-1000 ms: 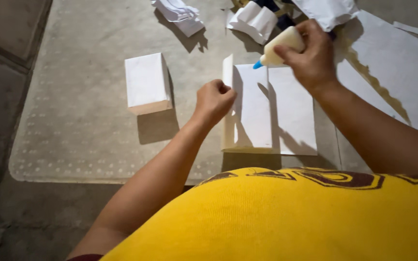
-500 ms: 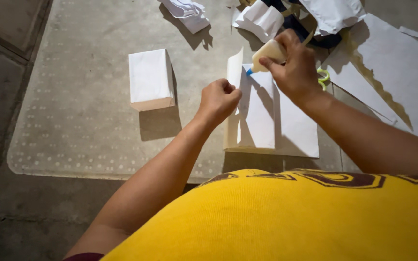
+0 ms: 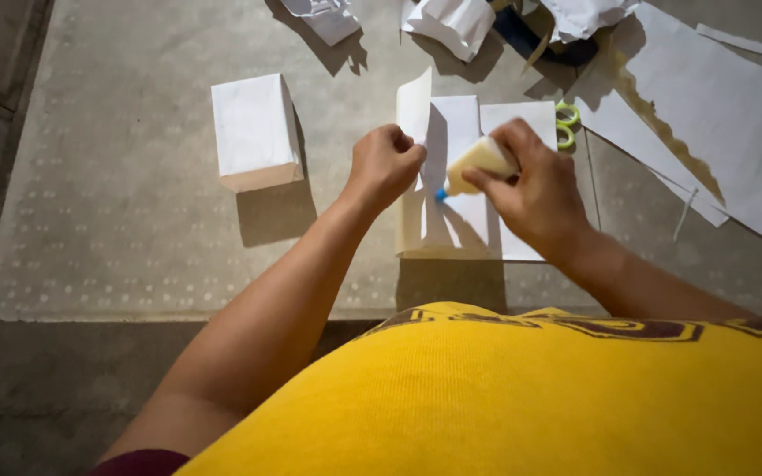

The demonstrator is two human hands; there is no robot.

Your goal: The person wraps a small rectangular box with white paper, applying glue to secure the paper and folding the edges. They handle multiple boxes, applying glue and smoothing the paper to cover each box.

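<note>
A folded white paper piece lies on a clear dotted floor mat in front of me. My left hand is closed on the raised left flap of that paper and holds it upright. My right hand grips a small pale glue bottle with a blue tip. The tip points down and left onto the paper just beside the raised flap.
A closed white paper-wrapped box stands to the left on the mat. Green-handled scissors lie just beyond the paper. Large white sheets spread to the right, and crumpled paper scraps lie at the top.
My right hand has brought the glue bottle down along the paper's fold toward me, from its far end to near its middle. The left hand keeps holding the flap.
</note>
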